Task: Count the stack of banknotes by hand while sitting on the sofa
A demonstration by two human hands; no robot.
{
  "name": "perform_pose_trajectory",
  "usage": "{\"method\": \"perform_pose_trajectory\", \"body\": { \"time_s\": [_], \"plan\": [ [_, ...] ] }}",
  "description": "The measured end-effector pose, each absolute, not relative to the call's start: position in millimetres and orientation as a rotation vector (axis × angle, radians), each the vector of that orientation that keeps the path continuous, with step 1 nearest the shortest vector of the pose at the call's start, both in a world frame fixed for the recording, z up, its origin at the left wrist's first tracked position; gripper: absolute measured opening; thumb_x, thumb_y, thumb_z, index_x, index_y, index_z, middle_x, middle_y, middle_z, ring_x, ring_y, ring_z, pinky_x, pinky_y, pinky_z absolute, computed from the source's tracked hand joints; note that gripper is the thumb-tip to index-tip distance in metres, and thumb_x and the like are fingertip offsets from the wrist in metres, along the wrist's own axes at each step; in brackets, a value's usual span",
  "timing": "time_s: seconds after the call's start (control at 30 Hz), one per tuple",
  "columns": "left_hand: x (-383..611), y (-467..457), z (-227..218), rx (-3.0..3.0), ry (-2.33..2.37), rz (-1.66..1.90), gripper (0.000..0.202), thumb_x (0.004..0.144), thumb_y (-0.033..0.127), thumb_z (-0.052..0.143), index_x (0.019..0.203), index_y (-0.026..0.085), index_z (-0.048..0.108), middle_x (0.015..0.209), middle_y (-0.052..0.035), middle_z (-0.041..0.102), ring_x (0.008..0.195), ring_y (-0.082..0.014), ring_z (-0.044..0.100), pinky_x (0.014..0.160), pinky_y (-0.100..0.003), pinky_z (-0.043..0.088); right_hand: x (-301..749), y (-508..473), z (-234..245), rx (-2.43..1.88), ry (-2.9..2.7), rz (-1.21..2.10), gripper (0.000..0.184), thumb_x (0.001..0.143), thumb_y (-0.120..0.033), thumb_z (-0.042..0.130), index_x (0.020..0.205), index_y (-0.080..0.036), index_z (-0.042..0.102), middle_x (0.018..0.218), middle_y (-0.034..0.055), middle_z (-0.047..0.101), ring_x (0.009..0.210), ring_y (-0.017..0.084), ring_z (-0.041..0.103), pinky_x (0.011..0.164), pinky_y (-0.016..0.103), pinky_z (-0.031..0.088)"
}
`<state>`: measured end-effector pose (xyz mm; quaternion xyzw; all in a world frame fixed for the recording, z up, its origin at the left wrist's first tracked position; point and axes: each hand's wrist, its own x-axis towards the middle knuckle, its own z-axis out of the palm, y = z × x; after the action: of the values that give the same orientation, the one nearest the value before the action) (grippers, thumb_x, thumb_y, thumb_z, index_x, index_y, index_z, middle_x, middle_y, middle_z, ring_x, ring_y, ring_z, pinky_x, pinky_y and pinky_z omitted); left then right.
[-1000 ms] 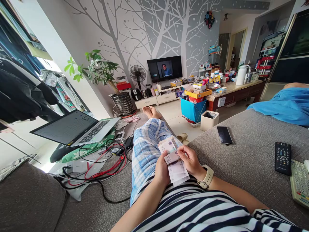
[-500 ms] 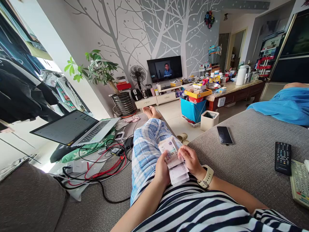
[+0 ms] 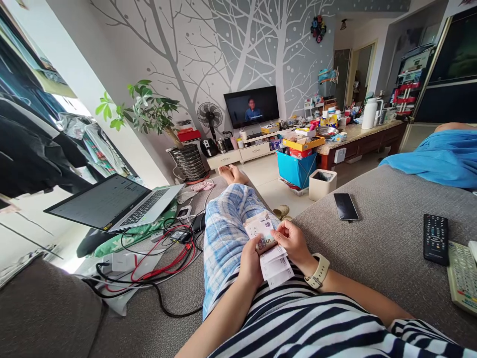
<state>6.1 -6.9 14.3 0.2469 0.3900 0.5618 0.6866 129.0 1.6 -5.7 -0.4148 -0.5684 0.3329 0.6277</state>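
Over my lap is a stack of banknotes (image 3: 261, 226), the top one showing a "5". My left hand (image 3: 250, 258) is closed around the stack's left side, its thumb lying on the top note. From the right, my right hand (image 3: 294, 243) pinches the upper right edge of the notes between thumb and fingers. Several pale notes (image 3: 276, 268) hang fanned out below the stack, toward my striped shirt. A cream watch (image 3: 318, 271) is on my right wrist. The fingers under the stack are hidden.
Left of my legs, an open laptop (image 3: 149, 206) rests on a green cloth beside tangled cables (image 3: 175, 263). On the sofa to my right lie a phone (image 3: 346, 206), a black remote control (image 3: 436, 238) and a pale keypad device (image 3: 462, 273). Another person's blue-covered leg (image 3: 436, 154) is farther right.
My right thumb has moved up and left onto the top note, which now bends at its lower edge. The hanging notes are spread a little wider. My view has shifted slightly.
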Motion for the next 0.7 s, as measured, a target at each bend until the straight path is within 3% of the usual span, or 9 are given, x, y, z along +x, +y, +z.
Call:
{"method": "perform_pose_trajectory", "body": {
  "time_s": [0.2,0.47,0.7],
  "plan": [
    [8.5,-9.8,17.1,0.636,0.907,1.293,0.029,0.069,0.017,0.066,0.097,0.012,0.066,0.074,-0.0062,0.071,0.062,-0.0190,0.066,0.060,-0.030,0.053,130.4,5.5,-9.1,-1.001,-1.297,0.688,0.028,0.081,-0.041,0.061,0.069,-0.019,0.050,0.060,-0.0030,0.048,0.054,0.012,0.044,0.053,0.023,0.036],
    [11.4,-7.3,12.6,0.581,0.848,1.263,0.034,0.072,0.019,0.063,0.106,0.013,0.065,0.086,-0.0083,0.073,0.080,-0.0231,0.070,0.076,-0.035,0.055,132.3,9.5,-15.2,-1.057,-1.333,0.618,0.030,0.084,-0.042,0.057,0.065,-0.020,0.048,0.057,-0.0033,0.045,0.054,0.012,0.041,0.053,0.024,0.033],
    [13.7,-6.9,15.4,0.460,0.840,1.253,0.034,0.080,0.026,0.057,0.109,0.011,0.064,0.095,-0.0116,0.073,0.087,-0.0244,0.070,0.081,-0.036,0.055,131.9,7.5,-13.0,-1.037,-1.320,0.641,0.030,0.084,-0.041,0.057,0.065,-0.020,0.046,0.057,-0.0034,0.045,0.054,0.012,0.040,0.053,0.025,0.032]
  ]
}}
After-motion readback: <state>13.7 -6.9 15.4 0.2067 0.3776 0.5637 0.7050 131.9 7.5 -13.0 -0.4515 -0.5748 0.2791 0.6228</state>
